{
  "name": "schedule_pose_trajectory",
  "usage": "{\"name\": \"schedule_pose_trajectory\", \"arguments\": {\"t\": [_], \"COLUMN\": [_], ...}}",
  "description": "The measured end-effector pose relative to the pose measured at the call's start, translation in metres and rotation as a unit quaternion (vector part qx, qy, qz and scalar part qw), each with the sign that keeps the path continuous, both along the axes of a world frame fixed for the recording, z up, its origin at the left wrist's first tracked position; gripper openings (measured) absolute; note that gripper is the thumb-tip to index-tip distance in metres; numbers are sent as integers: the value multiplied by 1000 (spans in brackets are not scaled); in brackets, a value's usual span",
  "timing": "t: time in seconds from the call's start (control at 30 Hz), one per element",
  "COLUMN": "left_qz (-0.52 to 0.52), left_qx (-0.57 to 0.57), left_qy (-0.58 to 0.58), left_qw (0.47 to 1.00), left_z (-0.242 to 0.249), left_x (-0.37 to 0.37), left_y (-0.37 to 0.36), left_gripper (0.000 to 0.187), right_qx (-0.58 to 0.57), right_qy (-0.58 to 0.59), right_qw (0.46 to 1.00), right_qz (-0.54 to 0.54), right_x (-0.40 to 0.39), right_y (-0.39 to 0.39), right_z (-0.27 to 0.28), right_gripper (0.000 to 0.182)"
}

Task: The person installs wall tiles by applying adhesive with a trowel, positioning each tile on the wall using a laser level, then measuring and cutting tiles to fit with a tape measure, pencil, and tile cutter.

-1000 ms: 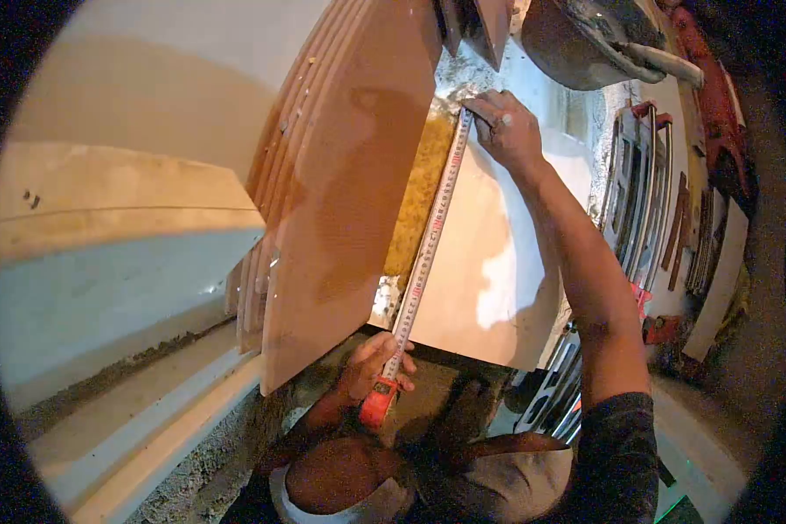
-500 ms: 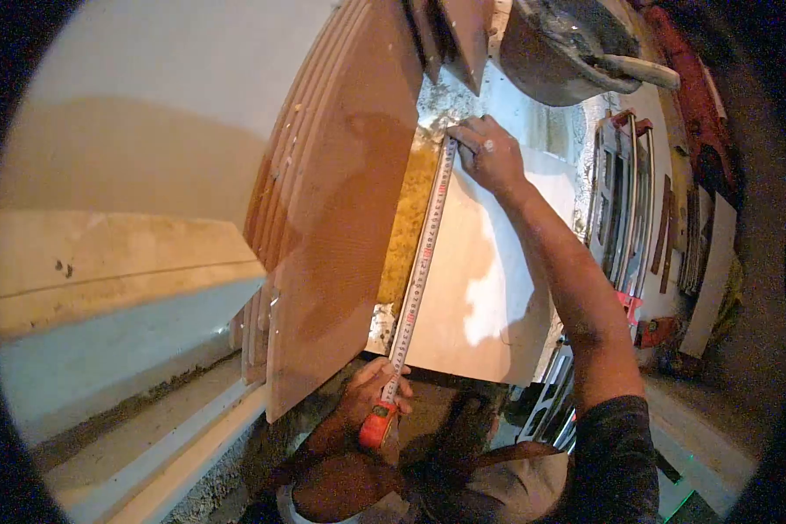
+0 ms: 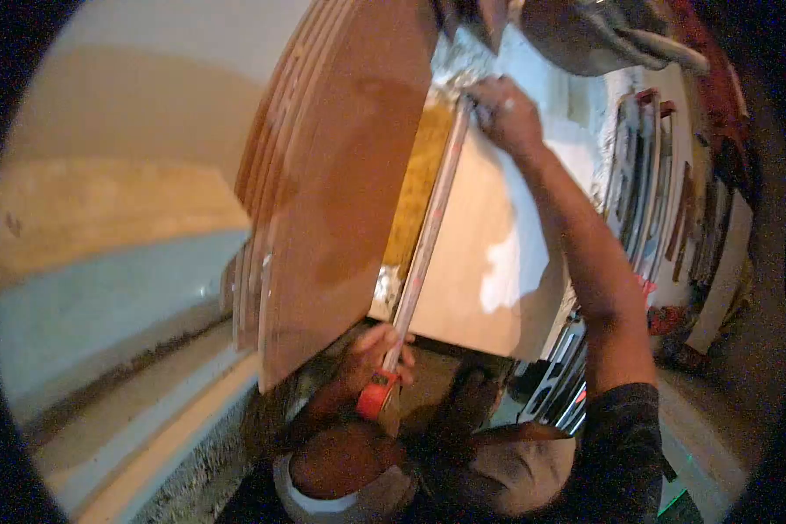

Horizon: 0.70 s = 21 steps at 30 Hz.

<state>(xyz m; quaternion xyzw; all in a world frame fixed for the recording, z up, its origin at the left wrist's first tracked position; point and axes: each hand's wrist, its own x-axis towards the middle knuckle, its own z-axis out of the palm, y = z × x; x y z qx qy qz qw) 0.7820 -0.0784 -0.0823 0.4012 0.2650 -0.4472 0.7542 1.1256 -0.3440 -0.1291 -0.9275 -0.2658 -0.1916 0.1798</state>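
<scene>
A tape measure with a red case is in my left hand, whose fingers curl round the case and the near end of the blade. Its pale blade is drawn out along the left edge of a beige tile or panel. At the far end, my right hand pinches the blade's tip by the panel's far left corner. A mottled yellow-brown strip shows left of the blade. The blade's markings are blurred now.
Large brown tiles stand upright in a stack on the left. A dark bucket with a handled tool is at the far right. Metal-railed equipment lies along the right side. My knees are close to the near edge.
The view has shifted, so the panel, hands and tape sit higher in the picture. Both hands keep their hold on the tape, which still lies along the panel's edge.
</scene>
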Motion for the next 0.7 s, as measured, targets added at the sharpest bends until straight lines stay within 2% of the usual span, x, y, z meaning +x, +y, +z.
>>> {"name": "schedule_pose_trajectory", "arguments": {"t": [0.17,0.23,0.47,0.53,0.7], "left_qz": [0,-2,-4,-8,-23], "left_qx": [5,1,1,-2,11], "left_qy": [-2,-1,-14,-4,-19], "left_qw": [1000,1000,1000,1000,1000], "left_z": [0,-1,-5,-4,3], "left_x": [2,3,0,3,6], "left_y": [2,2,2,2,1], "left_gripper": [45,45,42,42,44], "right_qx": [15,46,17,11,8], "right_qy": [-17,-79,-33,-7,-14], "right_qw": [1000,996,999,1000,1000], "right_qz": [-6,19,20,9,9], "right_x": [-3,-3,-2,-4,-2], "right_y": [1,2,3,2,1], "right_z": [2,1,5,6,4], "right_gripper": [23,18,21,27,28]}}
